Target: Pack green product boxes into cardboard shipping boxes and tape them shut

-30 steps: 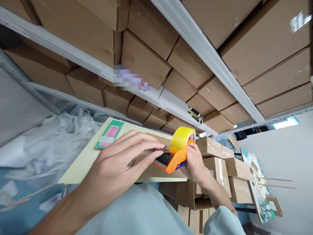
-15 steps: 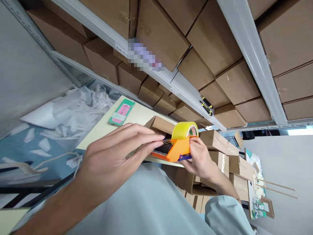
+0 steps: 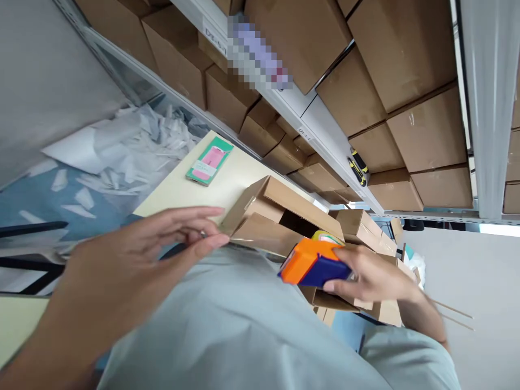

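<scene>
My right hand (image 3: pixel 368 273) grips an orange and dark blue tape dispenser (image 3: pixel 312 264); part of its yellow tape roll (image 3: pixel 325 236) shows behind it. With thumb and fingers pinched, my left hand (image 3: pixel 146 260) holds the end of a clear strip of tape (image 3: pixel 254 242) that runs toward the dispenser. Just beyond the strip, a cardboard box (image 3: pixel 303 208) sits on the pale table (image 3: pixel 174 181), with a dark gap showing between its flaps. The strip passes along the box's near side; whether it touches the cardboard I cannot tell.
A green package with a pink front (image 3: pixel 210 161) lies on the table. Shelves beyond hold many cardboard boxes (image 3: pixel 430 127), and yellow-black cutters (image 3: pixel 358 168) lie on a shelf ledge. White paper scraps (image 3: pixel 138 146) heap at left. More boxes (image 3: pixel 361 230) stand at right.
My hands have moved apart, drawing a strip of tape out between them. The dispenser has shifted right and turned its blue side toward me. More of the box on the table now shows.
</scene>
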### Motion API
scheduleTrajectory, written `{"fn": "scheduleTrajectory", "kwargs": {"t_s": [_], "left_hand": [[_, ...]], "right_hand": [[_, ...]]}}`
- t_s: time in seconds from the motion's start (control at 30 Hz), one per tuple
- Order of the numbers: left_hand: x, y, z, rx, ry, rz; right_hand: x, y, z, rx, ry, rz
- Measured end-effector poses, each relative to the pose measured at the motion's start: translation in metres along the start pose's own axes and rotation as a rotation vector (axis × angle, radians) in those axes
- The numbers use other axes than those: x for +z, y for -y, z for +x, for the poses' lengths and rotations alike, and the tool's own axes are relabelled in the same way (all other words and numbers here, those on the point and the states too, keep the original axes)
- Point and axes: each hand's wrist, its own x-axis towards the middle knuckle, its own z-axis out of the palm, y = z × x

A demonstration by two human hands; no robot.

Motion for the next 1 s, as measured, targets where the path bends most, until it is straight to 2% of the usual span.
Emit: {"fn": "scheduleTrajectory", "kwargs": {"t_s": [0.07, 0.13, 0.2, 0.3, 0.47, 0.67, 0.8, 0.9, 1.0], "left_hand": [[0.008, 0.008, 0.019, -0.134, 0.117, -0.169], [0.024, 0.018, 0.037, -0.219, 0.251, -0.438], [0.040, 0.028, 0.051, -0.291, 0.326, -0.673], [0.059, 0.042, 0.063, -0.380, 0.359, -0.798], [0.066, 0.061, 0.079, -0.404, 0.349, -0.804], [0.061, 0.069, 0.085, -0.459, 0.336, -0.809], [0.054, 0.069, 0.085, -0.501, 0.301, -0.718], [0.052, 0.070, 0.091, -0.453, 0.274, -0.568], [0.052, 0.070, 0.101, -0.332, 0.248, -0.384]], "right_hand": [[-0.018, -0.014, 0.014, 0.074, 0.151, 0.202], [-0.033, -0.030, 0.030, 0.126, 0.266, 0.375], [-0.042, -0.043, 0.044, 0.160, 0.318, 0.499], [-0.051, -0.055, 0.060, 0.201, 0.350, 0.614], [-0.052, -0.068, 0.080, 0.266, 0.389, 0.691], [-0.028, -0.093, 0.106, 0.286, 0.391, 0.715], [-0.012, -0.097, 0.114, 0.275, 0.410, 0.709], [-0.003, -0.096, 0.116, 0.263, 0.400, 0.695], [0.002, -0.097, 0.116, 0.268, 0.400, 0.700]]}}
